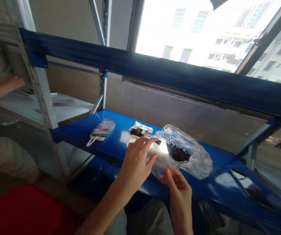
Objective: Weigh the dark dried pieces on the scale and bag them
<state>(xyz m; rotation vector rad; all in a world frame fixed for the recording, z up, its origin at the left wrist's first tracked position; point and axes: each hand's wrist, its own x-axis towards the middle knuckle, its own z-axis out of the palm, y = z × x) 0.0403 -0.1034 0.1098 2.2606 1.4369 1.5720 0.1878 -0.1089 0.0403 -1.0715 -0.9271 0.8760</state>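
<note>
1. Work in hand: a person sits at a blue metal shelf [81,137] below a bright window [199,32], holding a clear plastic bag [195,160] up in both hands just above the shelf. The bag is crumpled and loosely filled with dark, shrivelled pieces [178,152], which are too small to identify.
2. The left hand [135,161] is curved over the near part of the bag, with its fingers spread across the top and its thumb on the plastic.
3. The right hand [177,192] is narrowly pinched, with thumb and forefinger gripping the bag's lower edge.
4. A small sealed packet [140,129] of similar dark pieces lies on the shelf just beyond the hands. To its left is a white packet [103,129] with a white loop [93,141].
5. A black phone [250,187] lies face up near the shelf's right end.
6. Writing: the white packet's label is blurred out, as is a label [63,102] on a white shelf [20,104] to the left. No brand or word can be read.
7. At far left, another person's hand [12,81] rests against the white shelf's edge.
</note>
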